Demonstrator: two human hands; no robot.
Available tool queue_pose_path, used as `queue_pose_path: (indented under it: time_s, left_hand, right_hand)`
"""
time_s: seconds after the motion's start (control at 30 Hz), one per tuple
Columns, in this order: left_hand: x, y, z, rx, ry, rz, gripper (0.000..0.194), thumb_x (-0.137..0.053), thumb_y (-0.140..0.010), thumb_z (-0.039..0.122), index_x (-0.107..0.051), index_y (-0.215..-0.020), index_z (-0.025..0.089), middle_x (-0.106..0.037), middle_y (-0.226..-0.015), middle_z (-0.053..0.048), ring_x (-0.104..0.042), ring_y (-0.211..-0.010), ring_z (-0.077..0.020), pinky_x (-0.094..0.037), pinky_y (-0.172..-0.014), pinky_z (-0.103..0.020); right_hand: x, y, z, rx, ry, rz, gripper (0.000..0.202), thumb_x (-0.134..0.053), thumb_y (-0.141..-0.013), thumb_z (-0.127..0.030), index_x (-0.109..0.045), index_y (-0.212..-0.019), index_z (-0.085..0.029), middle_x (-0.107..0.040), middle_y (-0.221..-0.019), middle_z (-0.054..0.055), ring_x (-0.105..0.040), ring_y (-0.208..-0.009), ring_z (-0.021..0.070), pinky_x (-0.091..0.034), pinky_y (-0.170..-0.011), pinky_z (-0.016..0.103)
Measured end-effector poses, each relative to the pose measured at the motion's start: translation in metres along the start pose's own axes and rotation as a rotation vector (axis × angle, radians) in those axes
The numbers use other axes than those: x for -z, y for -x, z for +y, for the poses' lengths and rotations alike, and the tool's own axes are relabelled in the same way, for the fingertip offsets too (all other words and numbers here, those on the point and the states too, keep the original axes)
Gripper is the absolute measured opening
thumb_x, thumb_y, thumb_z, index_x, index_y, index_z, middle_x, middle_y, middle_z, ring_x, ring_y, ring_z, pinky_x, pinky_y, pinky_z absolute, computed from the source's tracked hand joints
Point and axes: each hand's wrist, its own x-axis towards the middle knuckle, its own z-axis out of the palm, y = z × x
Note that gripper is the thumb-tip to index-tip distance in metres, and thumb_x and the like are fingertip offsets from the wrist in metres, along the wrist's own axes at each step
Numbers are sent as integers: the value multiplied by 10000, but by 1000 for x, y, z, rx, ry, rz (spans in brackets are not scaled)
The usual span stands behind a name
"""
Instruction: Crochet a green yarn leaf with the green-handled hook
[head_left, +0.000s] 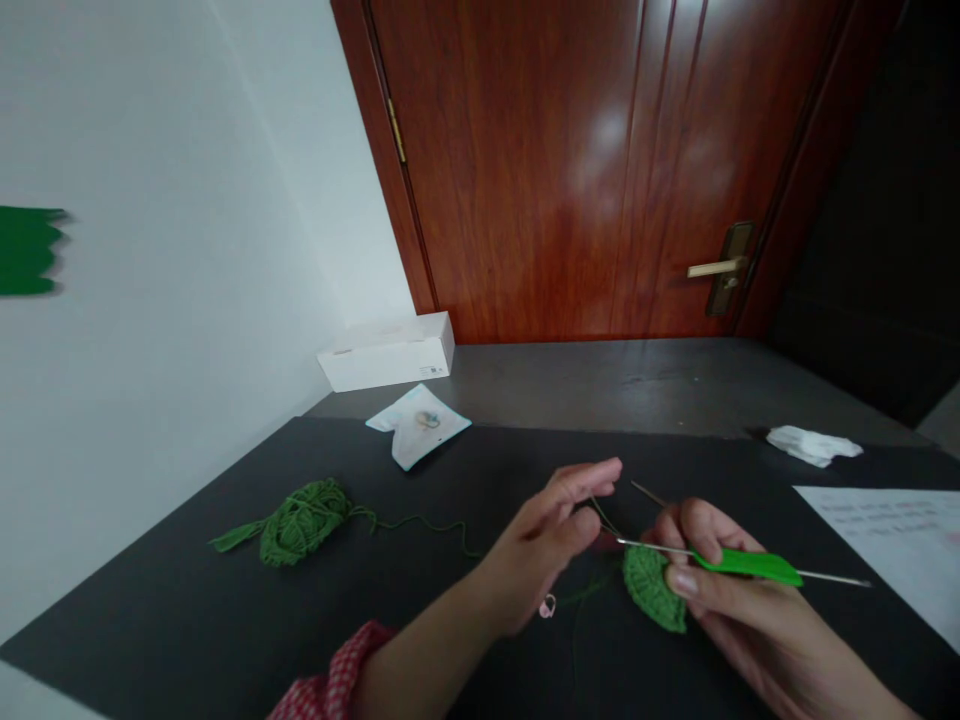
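Note:
My right hand (pixel 720 580) is closed round a crochet hook (pixel 757 566) with a bright green grip, its metal tip pointing left. The same hand's thumb presses on a small green crocheted piece (pixel 652 592) hanging below the hook. Another thin metal tip (pixel 646 492) shows behind those fingers. My left hand (pixel 551 535) is just left of the hook tip, fingers stretched out and thumb apart. A strand of green yarn (pixel 604 516) runs from its fingers to the hook. Below this hand lies a small pink stitch marker (pixel 547 606).
A green yarn ball (pixel 306 522) lies at left on the dark mat (pixel 187 600), its strand trailing towards my left hand. Farther back are a white packet (pixel 424 425) and a white box (pixel 390 352). On the right are a crumpled tissue (pixel 814 445) and a printed sheet (pixel 900 545).

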Motion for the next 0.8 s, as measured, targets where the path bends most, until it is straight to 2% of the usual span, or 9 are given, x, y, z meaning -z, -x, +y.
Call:
queue_pose_path:
  time_s: [0.1,0.17,0.3,0.4,0.5,0.57,0.63,0.7,0.8]
  left_hand:
    - [-6,-7,-20,61,272,-39,467,-459,-885,445,-525,-1297,237,-442,-1397,-117,-379,-1286,-272,-451,-923,-421]
    - [-1,-7,-22,99,392,-45,488,-407,-895,479,-510,-1311,244,-417,-1418,-118,-413,-1242,-274,-491,-806,-363]
    - [14,-3,-6,150,662,-47,556,-253,-922,555,-489,-1333,265,-450,-1405,-101,-483,-1161,-232,-466,-621,-223]
    - [25,0,9,62,820,42,480,-267,-938,497,-486,-1330,326,-481,-1408,-27,-456,-1242,-188,-499,-715,-230]
    - [33,3,14,-68,807,226,396,-309,-933,453,-621,-1165,380,-521,-1386,58,-393,-1327,-149,-471,-901,-274]
    - [36,6,12,-90,786,309,401,-352,-923,430,-733,-831,344,-622,-1265,81,-440,-1297,-148,-443,-962,-285]
    - [35,8,9,-95,745,307,507,-358,-921,424,-696,-569,287,-688,-1139,67,-509,-1236,-181,-431,-999,-338]
    - [33,10,7,-147,609,255,545,-344,-929,410,-697,-540,264,-696,-1106,23,-512,-1229,-225,-376,-1061,-408]
    - [30,14,6,-279,151,220,493,-373,-939,357,-750,-646,234,-660,-1178,-35,-414,-1309,-261,-229,-1141,-437]
  right_hand:
    - [5,-1,5,6,1,5,265,-784,-693,-173,-526,-655,-220,-559,-718,-30,-495,-701,141,-459,-647,230]
    - [8,-4,7,-5,-2,22,259,-792,-680,-182,-537,-656,-221,-559,-725,-26,-507,-714,150,-467,-661,244]
    - [14,-11,11,-16,-16,71,268,-814,-643,-172,-551,-637,-221,-546,-715,-30,-496,-704,141,-475,-651,221]
    - [14,-13,14,-18,-22,86,271,-830,-617,-173,-563,-633,-224,-545,-710,-29,-489,-679,134,-481,-620,206]
    - [12,-13,15,-10,0,96,258,-826,-629,-184,-572,-641,-228,-549,-718,-22,-507,-685,139,-493,-620,214]
    - [12,-13,16,-1,29,104,254,-823,-636,-190,-572,-643,-231,-550,-712,-21,-522,-681,143,-500,-615,223]
    - [15,-13,18,21,58,108,265,-827,-626,-187,-565,-629,-230,-547,-690,-22,-528,-663,144,-506,-608,233]
    - [20,-12,21,49,80,91,272,-821,-628,-182,-554,-614,-230,-545,-676,-23,-534,-656,148,-511,-606,244]
    - [29,-11,27,72,93,27,262,-790,-664,-175,-540,-621,-240,-544,-681,-26,-544,-672,159,-517,-607,259]
